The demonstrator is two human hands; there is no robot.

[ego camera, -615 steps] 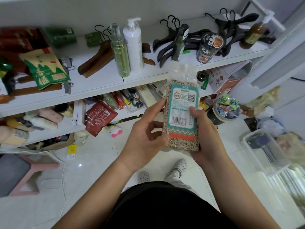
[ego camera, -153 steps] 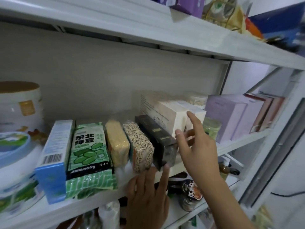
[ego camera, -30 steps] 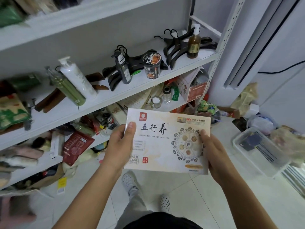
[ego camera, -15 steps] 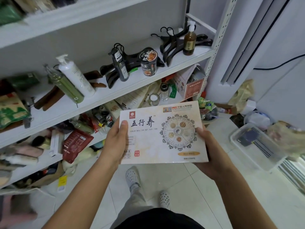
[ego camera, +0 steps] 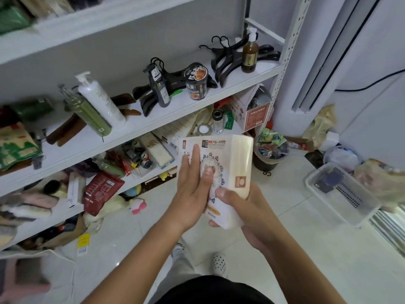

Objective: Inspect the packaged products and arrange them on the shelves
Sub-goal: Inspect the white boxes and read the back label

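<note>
While you stand at the shelves, the box (ego camera: 238, 163) is in the air before your waist, over the floor (ego camera: 285, 249) and not yet on any shelf. It stands on end, turned so that the printed face and one narrow cream side both show. Your left hand (ego camera: 190, 189) lies flat on the printed face, fingers straight and together, with the thumb pressed by the round emblem. Your right hand (ego camera: 252, 207) grips the box's lower end. Its thumb curls over the front and the other fingers wrap beneath and behind, mostly hidden.

Just beyond the box stand a glass jar (ego camera: 217, 121) and a carton (ego camera: 255, 116). One level up, the shelf (ego camera: 135, 123) carries a noodle cup (ego camera: 196, 83), a spray bottle (ego camera: 158, 86), hangers (ego camera: 225, 60) and a brown bottle (ego camera: 249, 55). Further left on it, a white bottle (ego camera: 99, 99) leans beside a green bottle (ego camera: 87, 115). At lower left is a red pouch (ego camera: 100, 191). To your right a clear tub (ego camera: 341, 194) sits on the floor, and a full bin (ego camera: 270, 154) stands near the shelf post.
</note>
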